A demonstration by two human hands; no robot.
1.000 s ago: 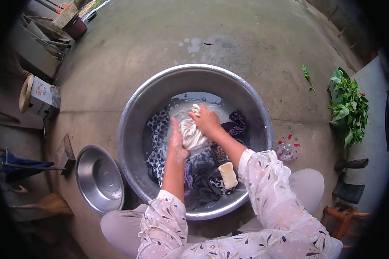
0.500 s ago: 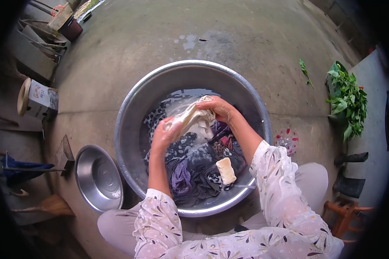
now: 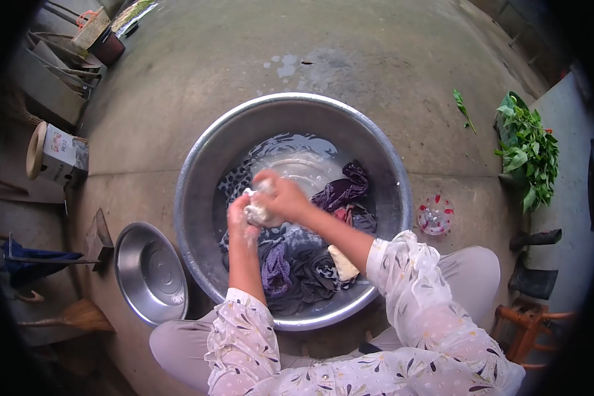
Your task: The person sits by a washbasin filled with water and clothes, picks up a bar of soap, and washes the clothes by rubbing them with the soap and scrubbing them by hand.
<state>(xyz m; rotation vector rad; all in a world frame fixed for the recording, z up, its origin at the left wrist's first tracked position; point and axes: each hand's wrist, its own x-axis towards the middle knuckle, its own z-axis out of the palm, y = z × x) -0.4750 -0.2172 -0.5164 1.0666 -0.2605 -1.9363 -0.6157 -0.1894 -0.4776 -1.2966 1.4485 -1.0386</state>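
A large metal basin (image 3: 408, 191) stands in front of me, holding soapy water (image 3: 294, 148) and a heap of wet clothes. Over its left-middle, a white cloth (image 3: 257, 214) is bunched between my hands. My left hand (image 3: 237, 216) is closed round one side of it. From the right, my right hand (image 3: 285, 199) grips it, somewhat blurred. Below lie a purple cloth (image 3: 276, 272), dark grey clothes (image 3: 307, 274) and a dark purple patterned piece (image 3: 342, 190). A cream bar of soap (image 3: 344, 264) rests on the clothes, partly behind my right forearm.
A smaller metal basin (image 3: 129, 264) tilts on the floor at left, near a broom (image 3: 86, 315) and a box (image 3: 61, 155). To the right are a clear red-marked bowl (image 3: 435, 215), leafy greens (image 3: 531, 162) and an orange-brown stool (image 3: 523, 330).
Both hands have drawn together, the right one coming left and nearer to me. The white cloth went from stretched out to bunched up. My right forearm now covers part of the soap.
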